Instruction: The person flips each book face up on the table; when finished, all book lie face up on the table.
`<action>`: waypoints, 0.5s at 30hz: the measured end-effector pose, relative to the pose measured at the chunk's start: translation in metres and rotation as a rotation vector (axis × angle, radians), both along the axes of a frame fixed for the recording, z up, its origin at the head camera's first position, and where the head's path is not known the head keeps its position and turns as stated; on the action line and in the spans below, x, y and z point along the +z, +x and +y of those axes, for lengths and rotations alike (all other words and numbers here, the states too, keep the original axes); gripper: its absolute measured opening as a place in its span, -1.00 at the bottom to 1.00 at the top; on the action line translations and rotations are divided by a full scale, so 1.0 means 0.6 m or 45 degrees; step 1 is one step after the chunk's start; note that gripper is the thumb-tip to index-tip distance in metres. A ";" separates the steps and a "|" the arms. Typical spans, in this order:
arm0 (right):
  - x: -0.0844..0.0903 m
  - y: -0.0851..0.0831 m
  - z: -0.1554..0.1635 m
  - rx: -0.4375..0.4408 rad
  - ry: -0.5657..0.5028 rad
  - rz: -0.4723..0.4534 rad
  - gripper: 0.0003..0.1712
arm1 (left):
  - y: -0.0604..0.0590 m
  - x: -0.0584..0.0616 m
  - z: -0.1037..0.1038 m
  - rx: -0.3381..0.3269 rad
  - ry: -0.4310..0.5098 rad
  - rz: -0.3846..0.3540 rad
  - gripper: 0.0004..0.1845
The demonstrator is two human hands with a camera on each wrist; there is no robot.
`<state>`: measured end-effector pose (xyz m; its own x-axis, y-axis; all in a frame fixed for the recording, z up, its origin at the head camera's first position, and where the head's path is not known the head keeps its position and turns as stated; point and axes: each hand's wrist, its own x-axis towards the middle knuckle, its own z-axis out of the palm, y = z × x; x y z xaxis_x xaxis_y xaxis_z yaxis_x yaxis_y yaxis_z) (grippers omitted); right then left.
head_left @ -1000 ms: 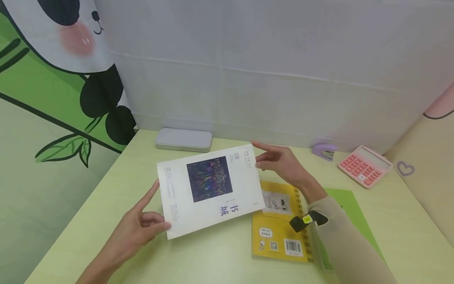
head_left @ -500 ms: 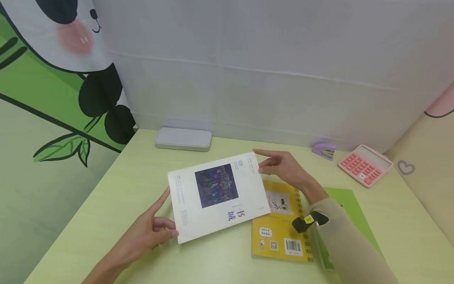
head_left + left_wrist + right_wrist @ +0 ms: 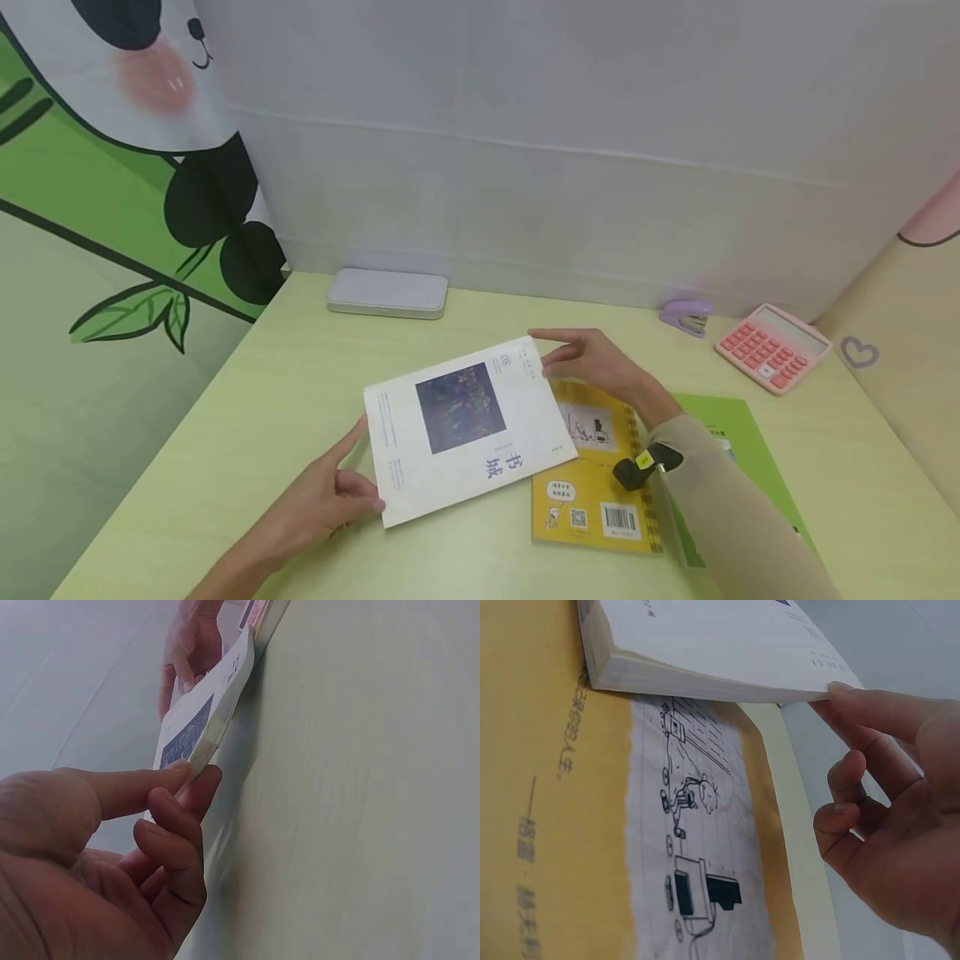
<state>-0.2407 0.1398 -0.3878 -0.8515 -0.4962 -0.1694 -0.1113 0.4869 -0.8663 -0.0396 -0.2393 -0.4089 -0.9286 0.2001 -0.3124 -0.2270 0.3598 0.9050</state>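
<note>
Both hands hold a white paperback book [image 3: 471, 429] with a dark square picture and blue characters on its cover. It lies tilted in the head view, its right end overlapping a yellow spiral-bound notebook [image 3: 588, 508]. My left hand [image 3: 322, 504] pinches the book's left edge, thumb on the cover and fingers beneath, as the left wrist view shows. At the upper right end, my right hand [image 3: 592, 362] pinches the edge between thumb and fingers. In the right wrist view the white book [image 3: 705, 652] stands just above the yellow notebook's printed cartoon.
A green book [image 3: 738, 442] lies partly hidden under the right forearm. Along the back of the table [image 3: 225, 433] are a pale grey case [image 3: 387, 292], a purple stapler [image 3: 686, 317] and a pink calculator [image 3: 772, 348]. A grey curtain [image 3: 525, 150] hangs behind.
The white book has moved right and toward the person, sinking closer to the table and over the yellow notebook. Both hands keep their hold and travel with it.
</note>
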 end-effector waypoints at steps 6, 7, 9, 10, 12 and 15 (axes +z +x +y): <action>-0.009 -0.004 -0.004 -0.006 0.058 -0.032 -0.31 | -0.001 -0.005 0.005 -0.004 0.027 -0.044 0.26; -0.010 -0.004 -0.005 -0.006 0.060 -0.039 -0.32 | -0.001 -0.006 0.006 -0.005 0.033 -0.051 0.26; -0.013 -0.007 -0.007 0.010 0.050 -0.052 -0.32 | -0.001 -0.006 0.007 -0.006 0.042 -0.064 0.26; -0.014 -0.008 -0.007 0.021 0.050 -0.052 -0.33 | -0.001 -0.006 0.007 -0.006 0.038 -0.068 0.25; -0.016 -0.009 -0.009 0.040 0.050 -0.045 -0.33 | -0.001 -0.006 0.008 -0.007 0.025 -0.078 0.25; -0.017 -0.011 -0.012 0.056 0.064 -0.034 -0.32 | -0.002 -0.006 0.008 -0.013 0.006 -0.089 0.25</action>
<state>-0.2476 0.1326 -0.3981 -0.8238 -0.5236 -0.2172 -0.1113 0.5251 -0.8438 -0.0408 -0.2343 -0.4127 -0.9024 0.2112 -0.3757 -0.2863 0.3579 0.8888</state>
